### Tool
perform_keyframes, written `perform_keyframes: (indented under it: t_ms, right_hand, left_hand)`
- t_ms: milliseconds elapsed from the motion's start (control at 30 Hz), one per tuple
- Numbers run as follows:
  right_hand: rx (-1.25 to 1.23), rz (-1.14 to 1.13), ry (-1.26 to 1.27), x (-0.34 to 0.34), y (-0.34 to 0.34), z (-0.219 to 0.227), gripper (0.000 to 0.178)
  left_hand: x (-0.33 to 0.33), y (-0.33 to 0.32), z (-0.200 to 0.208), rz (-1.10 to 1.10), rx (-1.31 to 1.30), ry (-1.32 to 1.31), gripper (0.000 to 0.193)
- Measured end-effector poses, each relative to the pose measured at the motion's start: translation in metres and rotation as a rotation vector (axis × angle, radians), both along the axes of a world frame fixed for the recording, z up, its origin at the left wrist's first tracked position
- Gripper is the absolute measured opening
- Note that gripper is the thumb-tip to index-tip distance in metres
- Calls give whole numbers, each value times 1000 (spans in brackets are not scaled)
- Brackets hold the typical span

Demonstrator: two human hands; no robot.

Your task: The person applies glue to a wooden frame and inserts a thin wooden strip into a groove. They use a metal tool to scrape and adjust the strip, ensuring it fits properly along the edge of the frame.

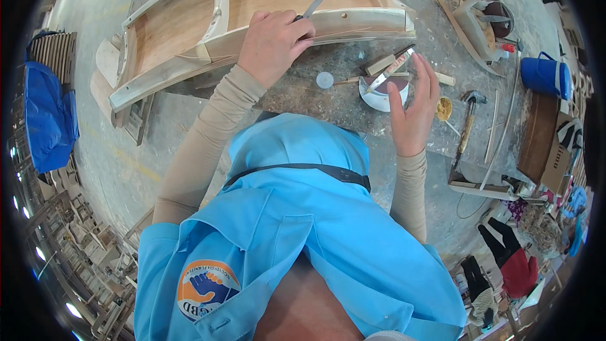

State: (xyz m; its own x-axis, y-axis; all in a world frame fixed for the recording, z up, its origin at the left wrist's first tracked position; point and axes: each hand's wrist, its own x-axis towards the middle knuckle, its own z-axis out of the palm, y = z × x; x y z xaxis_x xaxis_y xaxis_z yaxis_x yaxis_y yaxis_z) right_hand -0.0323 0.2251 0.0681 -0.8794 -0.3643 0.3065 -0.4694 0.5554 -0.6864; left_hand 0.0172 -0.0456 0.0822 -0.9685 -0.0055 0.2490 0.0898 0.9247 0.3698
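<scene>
Left hand (278, 44) and right hand (413, 104) are held well apart above the near side of the tabletop (290, 98). By the left hand, curled shut, a thin-bladed tool (315, 5) is gripped at its dark handle, and its blade is aimed up and to the right, away from the body. The right hand is held half open with thumb and fingers parted; nothing is seen to be clasped in it, though whether a slim white tool (390, 71) is touched by a fingertip cannot be told.

At far left, a blue cover (49, 117) is seen draped near stacked slats. Next, a curved wooden frame (353, 20) is laid beyond the hands, its long axis slanted from lower left to upper right. Its near rail is reached more closely by the left hand, over which the blade is extended; nothing is seen between them.

Rightward, a small clear disc (324, 80) is set on the tabletop, then a round white-rimmed piece (379, 102), crossed on the slant by the slim white tool. Just past the right hand, a tub of yellow paste (444, 108) is placed, then a hammer (468, 120). Farther right, a blue jug (545, 76) is stood.
</scene>
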Motion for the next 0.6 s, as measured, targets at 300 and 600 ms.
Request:
perform_keyframes:
  t_ms: [300, 600]
  right_hand:
    - [40, 155, -67, 0, 1, -12, 35]
    - [8, 184, -67, -23, -6, -15, 34]
  left_hand:
    - [13, 26, -3, 18, -143, 116, 15]
    - [22, 40, -22, 17, -192, 161, 16]
